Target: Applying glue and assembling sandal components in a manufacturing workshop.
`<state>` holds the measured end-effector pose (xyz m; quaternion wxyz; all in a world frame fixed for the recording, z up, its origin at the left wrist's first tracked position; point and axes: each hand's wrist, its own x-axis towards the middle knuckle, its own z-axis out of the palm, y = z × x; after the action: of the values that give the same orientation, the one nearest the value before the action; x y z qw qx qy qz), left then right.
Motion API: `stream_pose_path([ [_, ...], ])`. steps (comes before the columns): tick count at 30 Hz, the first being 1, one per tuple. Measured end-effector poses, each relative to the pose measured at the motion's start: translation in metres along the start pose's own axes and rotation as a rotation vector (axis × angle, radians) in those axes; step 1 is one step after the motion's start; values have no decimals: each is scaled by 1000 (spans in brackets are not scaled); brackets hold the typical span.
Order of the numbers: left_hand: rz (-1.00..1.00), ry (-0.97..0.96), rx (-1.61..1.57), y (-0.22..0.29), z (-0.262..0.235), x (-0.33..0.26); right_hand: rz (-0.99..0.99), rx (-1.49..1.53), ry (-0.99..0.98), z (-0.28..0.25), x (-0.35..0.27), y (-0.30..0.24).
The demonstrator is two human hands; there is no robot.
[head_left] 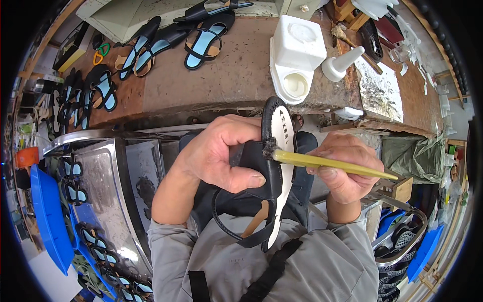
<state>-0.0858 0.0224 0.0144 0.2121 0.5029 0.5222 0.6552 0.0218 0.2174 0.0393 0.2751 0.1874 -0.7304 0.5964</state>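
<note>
A black sandal (274, 186) stands sole-side toward the right in front of me, its pale underside marked in dark print. My left hand (221, 151) is closed around its upper, thumb pressed on the black strap. In my right hand (347, 163) is a brush with a flat yellow-green handle (322, 163), pinched between thumb and fingers. The brush's dark bristles (270, 149) touch the edge of the sole near its middle. A thin ankle strap (221, 221) hangs in a loop at the sandal's lower end.
Ahead is a brown workbench (236, 65) with several black sandals (205, 43) showing blue insoles. A white dispenser (299, 55) and a white cone-tipped bottle (342, 64) stand right of centre. Left is a metal rack (108, 191) beside blue trays (50, 216); a rack of soles (402, 236) is at right.
</note>
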Motion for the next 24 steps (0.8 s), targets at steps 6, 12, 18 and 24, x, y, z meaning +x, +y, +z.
stream_pose_path([
  [6, -19, 75, 7, 6, 11, -2, -7, 27, -2, -3, -12, -11],
  [12, 1, -20, -66, 10, 7, -6, -68, 81, -8, -3, -24, -15],
  [18, -66, 56, -263, 11, 13, -12, -126, 168, -57, -5, -40, -19],
  [24, -15, -45, -212, 13, 13, -13, -36, 224, -95, -15, -14, -12],
])
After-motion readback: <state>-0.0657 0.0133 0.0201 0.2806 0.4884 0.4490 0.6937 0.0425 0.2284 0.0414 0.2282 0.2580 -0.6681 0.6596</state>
